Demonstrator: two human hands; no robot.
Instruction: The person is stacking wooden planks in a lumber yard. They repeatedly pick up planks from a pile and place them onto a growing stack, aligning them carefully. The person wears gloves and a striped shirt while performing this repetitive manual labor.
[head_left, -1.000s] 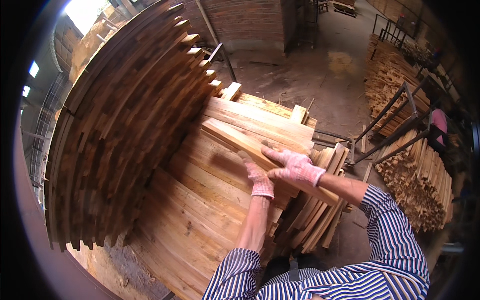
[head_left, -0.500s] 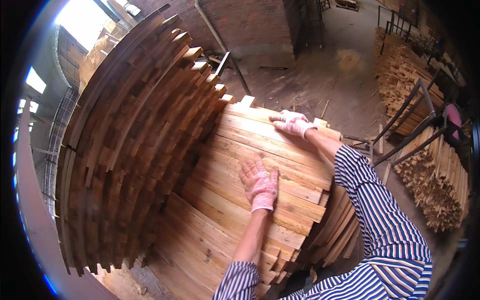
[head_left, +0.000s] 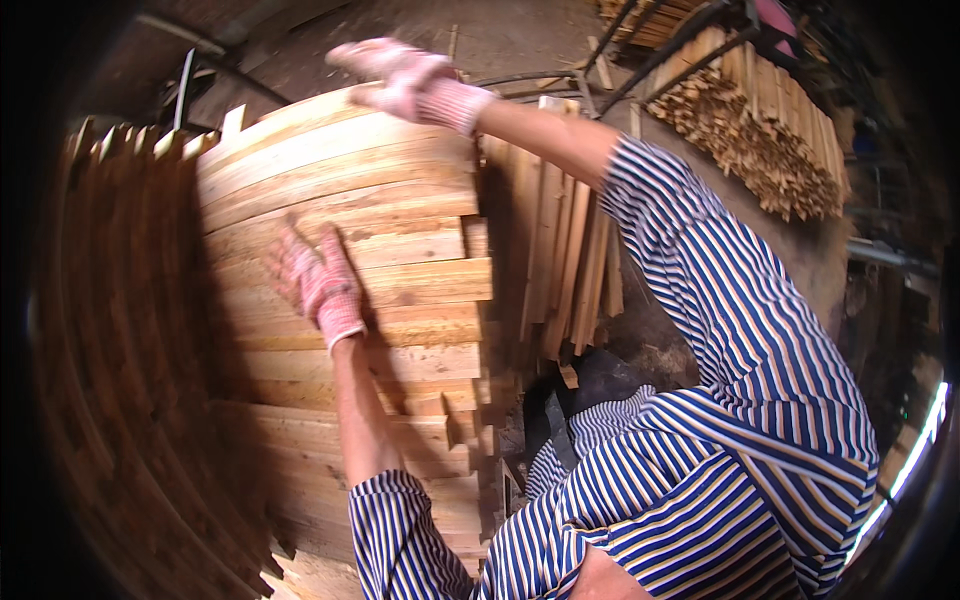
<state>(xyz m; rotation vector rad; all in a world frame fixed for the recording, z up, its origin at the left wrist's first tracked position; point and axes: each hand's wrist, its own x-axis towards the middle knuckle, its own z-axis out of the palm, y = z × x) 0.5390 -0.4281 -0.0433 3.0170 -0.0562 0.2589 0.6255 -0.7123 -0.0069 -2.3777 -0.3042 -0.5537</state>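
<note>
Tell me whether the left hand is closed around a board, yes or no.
No: the left hand is open, its fingers spread over the boards and wrapped around none.

Your carrier's the board stack: pale planks laid side by side on top, right ends uneven. Floor beyond you: brown, thin loose sticks on it.

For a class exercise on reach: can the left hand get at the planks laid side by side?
Probably yes: the left hand is spread over these planks, with nothing visible blocking it.
</note>
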